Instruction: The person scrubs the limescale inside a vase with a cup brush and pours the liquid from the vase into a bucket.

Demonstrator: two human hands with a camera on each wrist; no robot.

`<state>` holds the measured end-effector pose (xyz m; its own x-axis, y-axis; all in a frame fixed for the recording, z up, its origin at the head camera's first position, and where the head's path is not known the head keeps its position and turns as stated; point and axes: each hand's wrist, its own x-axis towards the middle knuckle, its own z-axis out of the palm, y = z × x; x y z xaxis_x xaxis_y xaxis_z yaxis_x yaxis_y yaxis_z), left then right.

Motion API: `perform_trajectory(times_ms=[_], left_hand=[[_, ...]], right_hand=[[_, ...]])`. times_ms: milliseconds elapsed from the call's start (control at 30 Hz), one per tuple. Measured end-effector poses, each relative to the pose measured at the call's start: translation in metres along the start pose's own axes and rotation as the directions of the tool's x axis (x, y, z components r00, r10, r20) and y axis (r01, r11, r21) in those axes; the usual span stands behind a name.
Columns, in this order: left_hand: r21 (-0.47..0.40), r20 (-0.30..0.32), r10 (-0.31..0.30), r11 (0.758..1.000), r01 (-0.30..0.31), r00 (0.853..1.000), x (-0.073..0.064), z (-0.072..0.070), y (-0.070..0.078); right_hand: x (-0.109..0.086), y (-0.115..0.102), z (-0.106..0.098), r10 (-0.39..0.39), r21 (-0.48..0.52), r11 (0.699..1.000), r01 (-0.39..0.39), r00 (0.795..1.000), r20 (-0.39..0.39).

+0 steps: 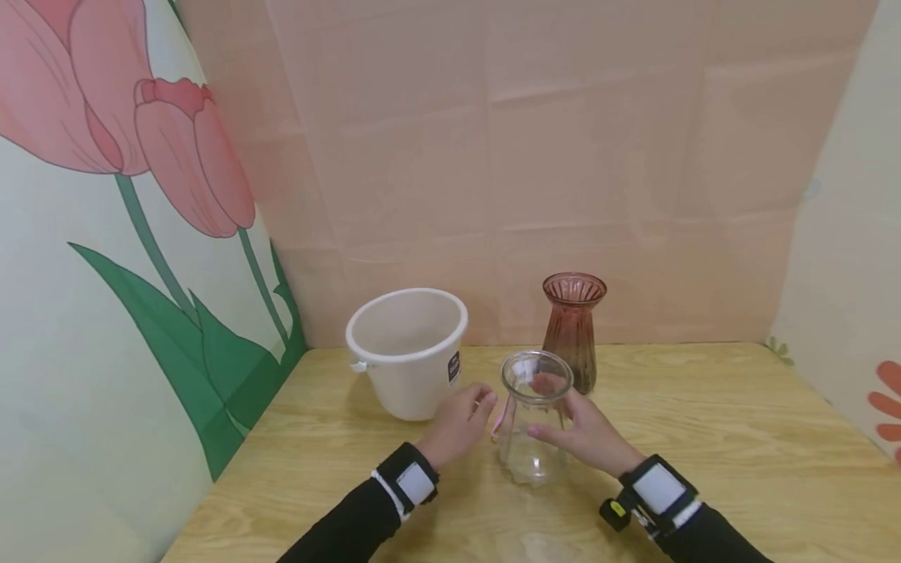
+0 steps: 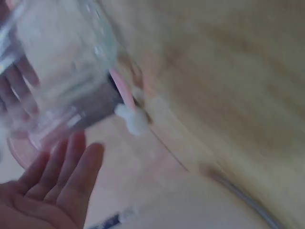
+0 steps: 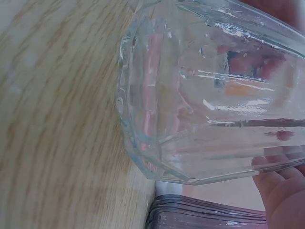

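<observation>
A clear glass vase (image 1: 536,453) with a wide round rim stands upright in front of me. My right hand (image 1: 587,430) holds it from the right side, thumb on the near side and fingers behind. My left hand (image 1: 461,418) is a short way left of the vase, holding nothing; in the left wrist view its fingers (image 2: 62,162) extend toward the glass. Behind the vase's left side shows a thin pink thing (image 1: 500,418); the left wrist view shows a small white piece (image 2: 135,120) at its end. Its kind is unclear.
A cream bucket (image 1: 415,391) stands behind my left hand, a dark label on its side. A ribbed reddish-brown glass vase (image 1: 572,332) is behind the clear one. The wooden table (image 1: 704,438) meets a pink backdrop at its far edge, with printed walls at both sides.
</observation>
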<state>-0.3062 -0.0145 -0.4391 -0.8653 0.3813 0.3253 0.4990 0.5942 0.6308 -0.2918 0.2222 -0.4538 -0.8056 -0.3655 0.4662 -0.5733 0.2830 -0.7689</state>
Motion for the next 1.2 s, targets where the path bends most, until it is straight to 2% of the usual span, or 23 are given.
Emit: perform_trajectory(times_ms=[133,233,367,500,600,733,1000,1200], left_hand=[[0.099,0.054,-0.048,0.994,0.042,0.997,0.017,0.002,-0.017],[0.132,0.105,-0.094,0.988,0.08,0.99,0.03,0.009,-0.028],[0.226,0.14,-0.129,0.969,0.096,0.982,0.045,0.021,-0.032],[0.307,0.181,-0.189,0.943,0.127,0.965,0.054,0.029,-0.031],[0.294,0.222,-0.256,0.938,0.185,0.941,0.057,0.032,-0.032],[0.25,0.253,-0.297,0.94,0.234,0.921,0.059,0.034,-0.034],[0.231,0.257,-0.314,0.938,0.257,0.914,0.059,0.036,-0.038],[0.177,0.246,-0.33,0.94,0.293,0.911,0.053,0.032,-0.034]], right_hand=[[0.0,0.0,0.0,0.006,0.019,1.0,-0.006,1.0,-0.002],[-0.001,0.001,0.001,0.014,0.034,0.999,-0.014,1.0,0.0],[-0.003,0.001,0.001,0.019,0.041,0.999,-0.019,1.0,0.001],[-0.003,0.002,0.002,0.017,0.028,0.999,-0.017,1.0,-0.004],[-0.002,0.001,0.002,0.013,0.02,1.0,-0.012,1.0,-0.006],[-0.001,0.0,0.002,0.008,0.022,1.0,-0.008,1.0,-0.004],[0.0,-0.001,0.002,0.0,0.016,1.0,0.0,1.0,-0.002],[-0.001,0.0,0.001,0.002,0.019,1.0,-0.002,1.0,0.0]])
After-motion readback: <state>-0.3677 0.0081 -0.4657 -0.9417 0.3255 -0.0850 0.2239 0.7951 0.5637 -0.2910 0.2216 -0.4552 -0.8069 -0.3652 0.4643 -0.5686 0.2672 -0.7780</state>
